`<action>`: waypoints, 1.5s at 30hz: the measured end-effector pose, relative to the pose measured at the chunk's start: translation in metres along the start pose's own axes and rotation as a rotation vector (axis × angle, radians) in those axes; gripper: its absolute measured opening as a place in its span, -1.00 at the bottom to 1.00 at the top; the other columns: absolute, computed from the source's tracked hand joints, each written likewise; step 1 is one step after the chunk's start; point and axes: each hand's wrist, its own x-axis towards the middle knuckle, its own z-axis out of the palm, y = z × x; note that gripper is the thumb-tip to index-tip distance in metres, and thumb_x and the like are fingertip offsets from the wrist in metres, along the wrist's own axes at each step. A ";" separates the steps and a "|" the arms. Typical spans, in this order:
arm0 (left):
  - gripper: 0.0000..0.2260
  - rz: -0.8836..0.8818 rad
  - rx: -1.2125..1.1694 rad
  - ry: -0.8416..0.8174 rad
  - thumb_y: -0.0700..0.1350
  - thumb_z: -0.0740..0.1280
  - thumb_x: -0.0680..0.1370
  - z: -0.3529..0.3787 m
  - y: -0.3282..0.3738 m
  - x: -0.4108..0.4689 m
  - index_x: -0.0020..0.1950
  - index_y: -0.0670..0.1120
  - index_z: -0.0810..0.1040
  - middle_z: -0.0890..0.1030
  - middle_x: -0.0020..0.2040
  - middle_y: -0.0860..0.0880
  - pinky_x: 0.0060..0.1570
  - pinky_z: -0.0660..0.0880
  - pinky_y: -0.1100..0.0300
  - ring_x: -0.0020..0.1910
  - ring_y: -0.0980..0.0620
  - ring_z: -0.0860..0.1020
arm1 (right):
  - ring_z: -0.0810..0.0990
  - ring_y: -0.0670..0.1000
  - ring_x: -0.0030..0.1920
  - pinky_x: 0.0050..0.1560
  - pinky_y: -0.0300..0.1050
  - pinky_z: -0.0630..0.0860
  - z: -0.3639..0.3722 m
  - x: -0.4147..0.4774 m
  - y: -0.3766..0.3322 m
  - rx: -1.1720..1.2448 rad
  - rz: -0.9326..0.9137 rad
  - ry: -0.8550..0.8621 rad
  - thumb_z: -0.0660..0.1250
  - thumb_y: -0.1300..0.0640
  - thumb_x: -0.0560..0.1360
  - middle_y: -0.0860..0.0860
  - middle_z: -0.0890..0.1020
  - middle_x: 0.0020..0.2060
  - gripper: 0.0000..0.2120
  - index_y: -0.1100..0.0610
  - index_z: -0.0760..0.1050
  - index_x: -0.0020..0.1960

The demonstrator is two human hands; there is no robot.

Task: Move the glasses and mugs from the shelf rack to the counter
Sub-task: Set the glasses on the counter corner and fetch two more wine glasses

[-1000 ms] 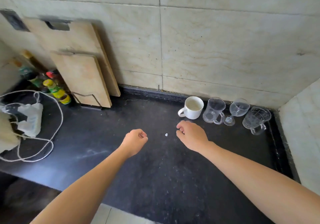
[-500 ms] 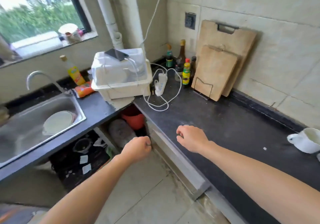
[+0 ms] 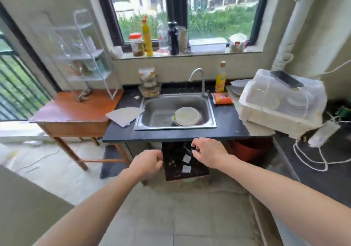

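1. Head view: I see my left hand (image 3: pixel 147 163) loosely curled, fingers folded in, holding nothing, out in front of the worktop's (image 3: pixel 226 120) front edge.
2. My right hand (image 3: pixel 208 153) is half closed, fingertips bent down, also empty, just below that same front edge under the sink (image 3: pixel 175 112).
3. The white wire shelf rack (image 3: pixel 89 55) stands at the back edge of the wooden side table (image 3: pixel 76 110), well apart from both hands, up and to their left.
4. Glassware sits on the rack's shelves, but it is blurred; I cannot tell glasses from mugs.
5. A plate (image 3: pixel 187 115) lies in the sink.
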 end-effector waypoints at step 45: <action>-0.83 -0.272 -0.222 0.433 -0.05 0.26 0.52 -0.369 -0.581 0.286 0.03 -0.01 0.60 0.62 -0.17 0.01 -0.22 0.54 0.11 -0.20 0.00 0.58 | 0.56 0.10 0.12 0.12 0.01 0.47 0.051 0.695 -0.429 0.395 -0.090 0.274 0.32 0.04 0.53 0.05 0.58 0.14 -0.55 0.13 0.38 0.37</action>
